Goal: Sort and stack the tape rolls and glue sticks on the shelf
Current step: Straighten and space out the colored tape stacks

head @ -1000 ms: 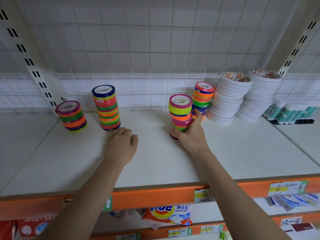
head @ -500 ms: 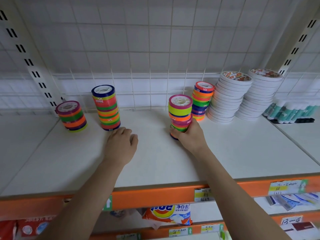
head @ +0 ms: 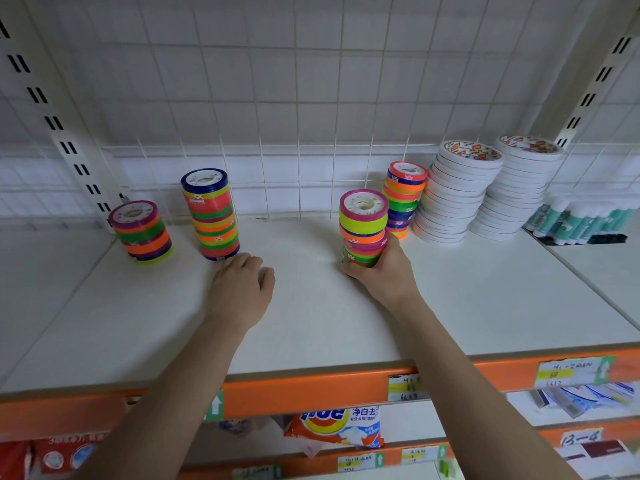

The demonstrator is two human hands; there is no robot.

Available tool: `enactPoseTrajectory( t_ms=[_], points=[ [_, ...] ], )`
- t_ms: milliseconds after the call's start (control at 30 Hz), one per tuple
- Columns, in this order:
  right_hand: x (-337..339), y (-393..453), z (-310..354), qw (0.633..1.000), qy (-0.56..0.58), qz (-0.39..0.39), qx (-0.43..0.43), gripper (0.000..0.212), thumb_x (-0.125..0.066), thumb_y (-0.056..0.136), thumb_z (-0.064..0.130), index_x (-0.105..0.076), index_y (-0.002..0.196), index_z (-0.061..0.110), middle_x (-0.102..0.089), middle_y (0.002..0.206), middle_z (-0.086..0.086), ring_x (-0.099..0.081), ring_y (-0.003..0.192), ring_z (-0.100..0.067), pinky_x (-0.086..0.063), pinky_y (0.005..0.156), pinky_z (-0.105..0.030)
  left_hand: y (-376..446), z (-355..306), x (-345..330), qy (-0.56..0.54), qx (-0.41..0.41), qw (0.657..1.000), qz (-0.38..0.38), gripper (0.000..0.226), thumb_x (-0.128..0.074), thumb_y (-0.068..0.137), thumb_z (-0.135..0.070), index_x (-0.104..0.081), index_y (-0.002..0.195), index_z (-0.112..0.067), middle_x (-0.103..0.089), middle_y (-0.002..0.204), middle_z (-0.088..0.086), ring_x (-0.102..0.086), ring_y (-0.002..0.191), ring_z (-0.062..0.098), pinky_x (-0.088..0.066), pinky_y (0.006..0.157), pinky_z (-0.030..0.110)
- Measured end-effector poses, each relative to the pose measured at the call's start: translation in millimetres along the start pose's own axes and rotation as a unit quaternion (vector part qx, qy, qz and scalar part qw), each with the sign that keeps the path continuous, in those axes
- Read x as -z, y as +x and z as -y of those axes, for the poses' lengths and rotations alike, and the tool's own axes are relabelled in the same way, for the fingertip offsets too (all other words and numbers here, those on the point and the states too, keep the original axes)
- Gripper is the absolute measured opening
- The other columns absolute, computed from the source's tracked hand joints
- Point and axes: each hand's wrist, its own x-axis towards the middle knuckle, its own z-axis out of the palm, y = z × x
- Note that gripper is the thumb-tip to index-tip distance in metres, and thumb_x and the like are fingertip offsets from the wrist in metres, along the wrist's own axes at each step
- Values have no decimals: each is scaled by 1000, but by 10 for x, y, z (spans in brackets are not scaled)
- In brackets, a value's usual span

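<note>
**Entry: coloured tape stack held at its base, toppling risk noted**

Item in hand. A stack of coloured tape rolls (head: 363, 229), pink roll uppermost, is stood on the white shelf (head: 311, 317) near its middle. It is gripped low down by the right hand (head: 384, 271), whose fingers and thumb are curled round the bottom few rolls. The upper rolls are unsupported and sit slightly out of line with the lower ones.

Other hand. The left hand (head: 240, 291) is laid knuckles-up on the shelf with fingers loosely bent under; nothing is held. Its fingertips lie just beside the foot of the tall blue-topped tape stack (head: 210, 214); contact cannot be confirmed.

Adjacent stock. A short purple-topped tape stack (head: 142, 233) is stood at far left. A red-topped tape stack (head: 403, 199) is stood just behind and to the right of the held one, close against two leaning piles of white tape rolls (head: 453, 195). Glue sticks (head: 581, 220) are laid in a row on the neighbouring shelf at far right.

Hazards, as judged.
- With the grip so low, a quick slide or lift would probably shed the upper rolls, which could roll off the front edge.
- A push towards the back right could knock the red-topped stack into the white piles, already tilted.
- A stray movement of the left hand could nudge the blue-topped stack, tall for its width.
</note>
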Motion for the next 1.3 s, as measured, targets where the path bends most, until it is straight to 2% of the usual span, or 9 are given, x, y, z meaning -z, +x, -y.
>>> enactPoseTrajectory(
  t_ms=[67,200,400,700,867,933,1033,1133,1300],
  points=[
    [-15,-11,-1,1000,4,-20,-2,71,-87,61,32,-48,118,15,-58,110,5,-56,96,-10,-45,72,-8,-2,-4,6,1,0,1000,2,28,-46,94,-22,-61,101,0,-62,106,12,-53,100,28,-39,90,35],
    [-54,-29,-27,998,-35,-47,-5,78,-86,59,41,-48,120,10,-56,116,-6,-54,106,-20,-49,88,-30,-11,-7,21,5,1,1000,12,29,-44,95,-23,-61,103,-1,-62,108,10,-53,102,26,-39,90,34],
    [-32,-25,-49,998,-53,-36,0,68,-82,67,36,-50,121,11,-57,118,-6,-55,107,-21,-45,86,-26,1,7,10,6,1,1000,13,33,-41,95,-25,-62,100,0,-63,104,12,-54,99,29,-40,90,36],
    [-31,-31,-35,999,-49,-14,0,69,-80,71,35,-47,127,11,-56,122,-6,-54,111,-21,-46,91,-29,-1,12,10,3,6,1000,20,44,-34,87,-31,-63,95,1,-64,98,12,-57,94,30,-41,87,38],
    [-29,-65,25,1000,-6,-19,20,85,-81,56,56,-49,124,19,-58,117,1,-56,108,-16,-52,91,-36,-2,18,-6,4,2,1000,14,29,-44,95,-22,-62,101,0,-63,105,12,-54,100,28,-38,91,36],
    [-12,-70,65,999,22,-31,25,83,-82,57,53,-48,124,20,-58,117,4,-57,106,-11,-52,90,-29,2,14,-6,4,0,1000,12,34,-40,95,-26,-62,103,-1,-63,107,11,-54,102,28,-38,92,35],
    [14,-75,138,998,44,-34,36,59,-82,69,34,-48,116,23,-59,107,11,-58,94,3,-45,77,-6,3,3,-1,4,3,1000,15,30,-43,95,-23,-61,106,-2,-62,110,10,-53,104,27,-37,93,34],
    [17,-79,159,998,46,-34,39,54,-76,76,32,-49,121,18,-57,109,10,-56,95,-5,-44,81,-15,0,3,1,5,3,1000,12,29,-44,95,-22,-61,104,-1,-62,109,11,-53,103,27,-37,92,34],
    [40,-63,140,998,49,-14,35,53,-72,81,27,-47,126,15,-54,109,11,-52,97,-5,-39,77,-10,7,2,-2,5,1,1000,12,29,-43,95,-23,-61,105,-1,-61,109,11,-52,104,27,-38,92,34]
  ],
)
